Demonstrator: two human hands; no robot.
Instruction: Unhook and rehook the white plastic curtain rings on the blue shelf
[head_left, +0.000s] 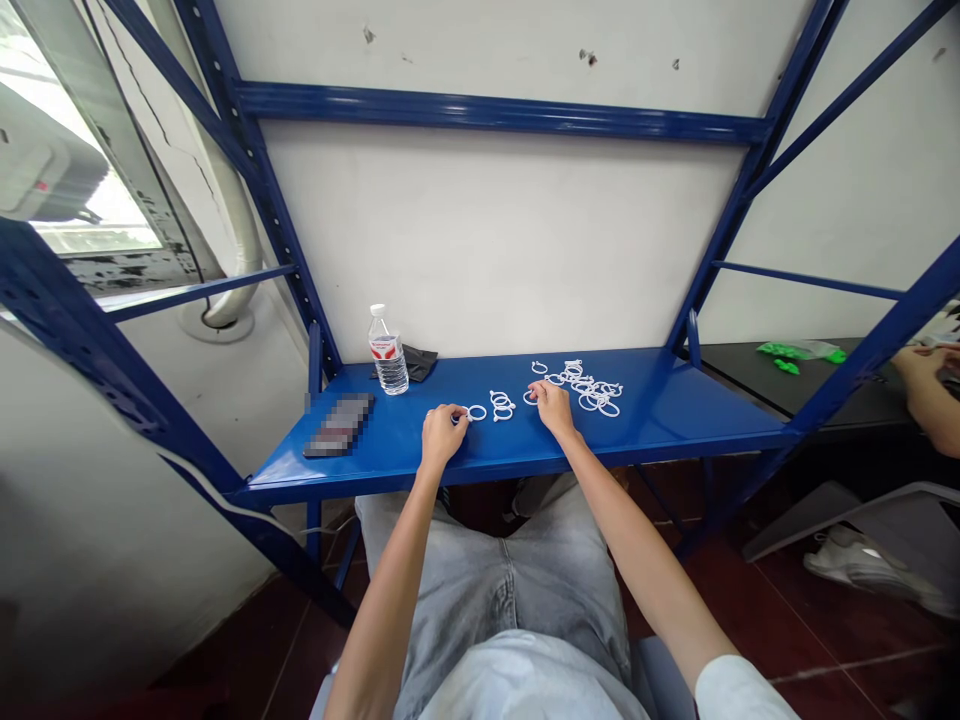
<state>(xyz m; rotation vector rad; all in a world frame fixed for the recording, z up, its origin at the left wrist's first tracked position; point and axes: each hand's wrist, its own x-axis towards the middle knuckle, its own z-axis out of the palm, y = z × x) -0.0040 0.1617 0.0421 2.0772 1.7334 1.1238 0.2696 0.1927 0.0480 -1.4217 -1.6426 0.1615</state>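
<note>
Loose white plastic rings, open-sided like curtain rings, lie in a tangled heap (585,390) on the blue steel shelf (675,405). My left hand (444,435) pinches a small white ring (458,419) at the shelf's middle, with another ring (477,412) just to its right. A linked group of rings (502,405) sits between my hands. My right hand (551,407) rests its fingertips on a ring (530,398) at the left edge of the heap. Part of that ring is hidden under the fingers.
A water bottle (388,352) stands on the shelf's far left beside a black pouch (416,363). A pixelated flat object (339,424) lies nearer. Blue uprights frame the shelf. To the right, a co-worker's hand (921,368) is over a dark table with green items (787,352).
</note>
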